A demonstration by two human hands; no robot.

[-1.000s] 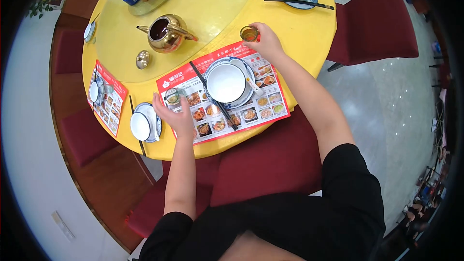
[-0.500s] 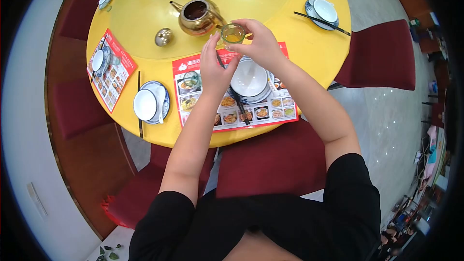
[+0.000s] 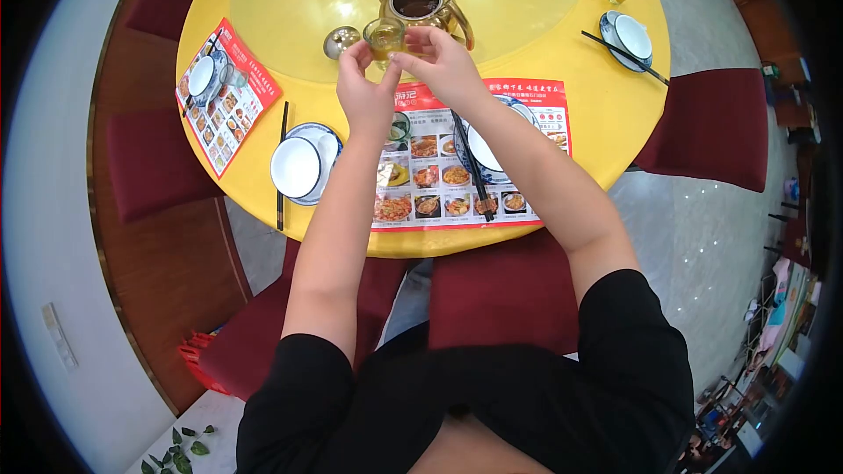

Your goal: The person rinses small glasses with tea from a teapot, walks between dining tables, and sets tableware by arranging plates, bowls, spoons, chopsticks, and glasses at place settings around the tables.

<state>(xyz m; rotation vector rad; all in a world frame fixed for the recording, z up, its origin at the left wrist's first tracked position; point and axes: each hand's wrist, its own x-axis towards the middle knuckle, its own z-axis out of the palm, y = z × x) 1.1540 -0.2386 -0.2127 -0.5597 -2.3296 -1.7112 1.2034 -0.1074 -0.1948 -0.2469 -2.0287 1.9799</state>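
A small clear glass of yellowish tea is held above the table between my two hands. My left hand closes on its left side with fingers and thumb. On the right side my right hand grips it between thumb and fingers. Just behind the glass stands a gold teapot, lidless, with dark liquid inside. Its round metal lid lies to the left. Beneath my forearms is a printed menu placemat, bearing a white bowl, black chopsticks and another glass, partly hidden by my left wrist.
The round table has a yellow cloth and a glass turntable. Place settings surround it, with a white bowl at left and another bowl at right. Dark red chairs stand around the edge.
My hands have moved the glass left relative to the teapot, to a spot beside the lid. The left fingers have come onto it. The camera view has shifted.
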